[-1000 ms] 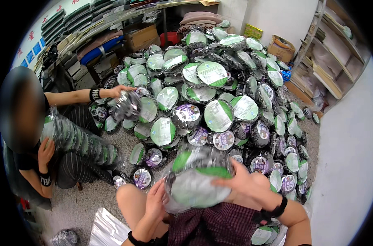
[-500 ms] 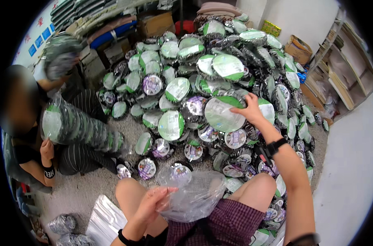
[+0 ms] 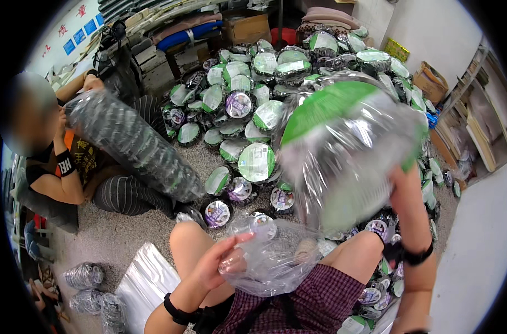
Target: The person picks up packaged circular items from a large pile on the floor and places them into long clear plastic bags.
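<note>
My left hand [image 3: 227, 260] is closed on the edge of a clear plastic bag [image 3: 276, 264], which spreads over my lap between my knees. Raised on the right, large and smeared by motion, is a round plastic-wrapped pack [image 3: 334, 119] with a green and white label. My right hand [image 3: 404, 181] grips it from its lower right side, the fingers mostly hidden behind it. Whether a second pack is stacked with it I cannot tell. Behind it lies a big heap of similar round packs [image 3: 256, 162], some showing white and purple faces.
At the left a seated person holds up a long clear bag [image 3: 136, 145] filled with a row of packs. Flat plastic sheets [image 3: 142, 292] lie by my left leg, near several filled bags [image 3: 86, 300]. A shelf [image 3: 476, 106] and cardboard box [image 3: 430, 82] stand at the right.
My right hand has lifted a pack off the heap toward me. My left hand keeps the clear bag. The other person's filled bag has tilted, with both their hands now at its upper end.
</note>
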Motion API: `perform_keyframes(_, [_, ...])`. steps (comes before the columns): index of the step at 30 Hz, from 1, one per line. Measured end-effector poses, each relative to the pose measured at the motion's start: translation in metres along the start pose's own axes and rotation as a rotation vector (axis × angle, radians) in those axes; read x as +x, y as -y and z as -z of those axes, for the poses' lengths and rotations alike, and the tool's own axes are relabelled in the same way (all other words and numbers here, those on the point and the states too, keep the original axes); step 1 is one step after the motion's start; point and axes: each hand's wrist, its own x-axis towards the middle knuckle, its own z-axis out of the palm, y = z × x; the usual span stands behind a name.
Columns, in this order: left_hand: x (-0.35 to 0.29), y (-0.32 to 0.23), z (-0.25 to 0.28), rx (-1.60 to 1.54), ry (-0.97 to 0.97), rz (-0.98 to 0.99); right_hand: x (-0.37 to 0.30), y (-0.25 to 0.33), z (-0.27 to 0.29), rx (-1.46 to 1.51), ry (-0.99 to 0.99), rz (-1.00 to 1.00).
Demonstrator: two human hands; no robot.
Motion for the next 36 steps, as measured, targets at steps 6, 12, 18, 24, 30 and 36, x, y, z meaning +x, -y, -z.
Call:
perform_keyframes(6, [-0.054, -0.049, -0.013, 1.068, -0.045, -0.412, -0.123, -0.098, -0.117, -0.677, 0.562, 0.364])
perform_keyframes(12, [-0.052, 0.012, -0.079, 2.25, 0.297, -0.71, -0.199, -0.134, -0.12, 0.332, 0.081, -0.651])
perform_keyframes(18, [0.013, 0.131, -0.065, 1.505, 0.122, -0.689, -0.19, -0.143, -0.109, 0.441, -0.449, -0.402])
perform_keyframes(24, [0.033, 0.082, -0.083, 0.376, -0.134, -0.494, -0.145, -0.145, -0.049, -0.961, 0.294, 0.417])
perform_keyframes(30, [-0.021, 0.125, -0.138, 0.744, 0.646, 0.091, -0.077, -0.183, -0.065, -1.091, 0.845, 0.199])
perform_keyframes(36, [-0.052, 0.148, -0.173, 0.636, 1.219, 0.36, -0.075, -0.243, -0.081, -1.075, 0.775, -0.532])
